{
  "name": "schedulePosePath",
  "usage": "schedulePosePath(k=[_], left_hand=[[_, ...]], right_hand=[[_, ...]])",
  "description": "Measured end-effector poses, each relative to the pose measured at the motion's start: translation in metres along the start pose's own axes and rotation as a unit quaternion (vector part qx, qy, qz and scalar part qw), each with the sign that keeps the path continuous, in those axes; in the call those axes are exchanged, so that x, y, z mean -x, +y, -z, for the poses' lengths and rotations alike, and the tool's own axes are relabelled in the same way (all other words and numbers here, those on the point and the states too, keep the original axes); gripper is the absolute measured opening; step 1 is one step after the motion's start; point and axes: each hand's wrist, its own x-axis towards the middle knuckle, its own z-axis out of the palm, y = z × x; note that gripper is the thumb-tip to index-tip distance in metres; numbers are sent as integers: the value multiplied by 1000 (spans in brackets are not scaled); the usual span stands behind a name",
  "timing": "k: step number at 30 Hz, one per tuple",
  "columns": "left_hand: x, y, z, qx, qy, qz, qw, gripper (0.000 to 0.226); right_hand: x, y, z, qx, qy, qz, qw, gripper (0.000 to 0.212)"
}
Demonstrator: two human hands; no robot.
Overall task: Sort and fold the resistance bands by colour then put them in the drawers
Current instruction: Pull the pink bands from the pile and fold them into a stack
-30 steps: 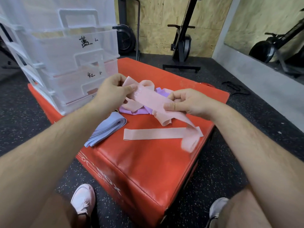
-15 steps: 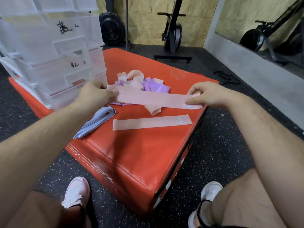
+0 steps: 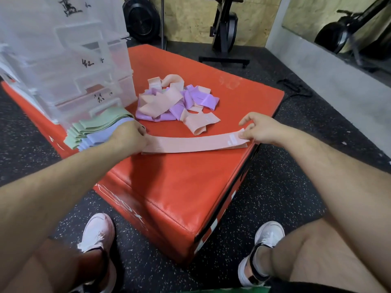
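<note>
A pink resistance band (image 3: 194, 143) lies stretched flat across the red padded box (image 3: 173, 187), on top of another pink band. My left hand (image 3: 129, 135) holds its left end and my right hand (image 3: 257, 127) pinches its right end near the box edge. Behind it lies a loose pile of pink and purple bands (image 3: 179, 102). Folded green bands (image 3: 99, 123) and folded blue bands (image 3: 97, 137) are stacked by my left hand. The clear plastic drawer unit (image 3: 63, 60), with handwritten labels, stands at the box's back left.
Black speckled gym flooring surrounds the box. Exercise machines (image 3: 224, 30) stand by the plywood wall behind. A grey ledge (image 3: 338, 66) runs along the right. My two white shoes (image 3: 99, 235) are on the floor at the box's near corner.
Both hands pulled the pink band straight, then lowered it onto the pink band lying on the box. The view tilted down, and the green folded stack came into sight.
</note>
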Motion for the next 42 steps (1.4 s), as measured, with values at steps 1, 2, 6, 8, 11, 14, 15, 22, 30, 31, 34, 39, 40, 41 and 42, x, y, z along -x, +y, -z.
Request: schedulePosePath(k=[1,2,6,8,11,14,15,22,30,31,34,39,40,41,42], left_hand=[[-2,-2,-3,-11,9,-12,1000,9],[-4,-4,-6,-15,15,-24,999,13],[-8,-10,-10,-28,14,-40,999,17],[-8,-9,-12,-42,15,-52,998,19],[-6,-7,-14,-59,18,-56,997,16],[-5,-4,-14,-74,23,-53,996,17],[-5,-3,-14,-77,24,-54,995,19],[-2,2,-18,-203,14,-97,974,17],[-8,32,-9,-349,-22,-78,934,20],[-10,37,-8,-344,-18,-94,934,23],[-18,55,-12,-285,-6,-166,944,28],[-32,80,-25,-196,-63,-226,952,41],[-34,83,-27,-191,-72,-229,952,43],[-37,85,-30,-189,-82,-229,951,44],[-39,86,-32,-188,-92,-225,951,45]], right_hand=[[-1,0,-2,13,0,4,1000,28],[-2,0,-4,27,-2,7,1000,27],[-6,2,-13,63,0,4,998,21],[-8,3,-19,72,19,-3,997,15],[-9,1,-25,90,43,-9,995,12],[-8,-1,-27,102,51,-12,993,10],[-8,-1,-27,105,50,-13,993,8],[-4,-7,-25,151,42,-29,987,2],[-7,-47,-46,138,77,54,986,11],[-8,-54,-52,116,72,65,988,16],[-16,-68,-66,114,43,65,990,31],[-34,-81,-77,161,-20,-10,987,44],[-35,-84,-78,160,-29,-13,987,43],[-35,-87,-78,148,-37,-15,988,40],[-35,-88,-79,127,-44,-17,991,36]])
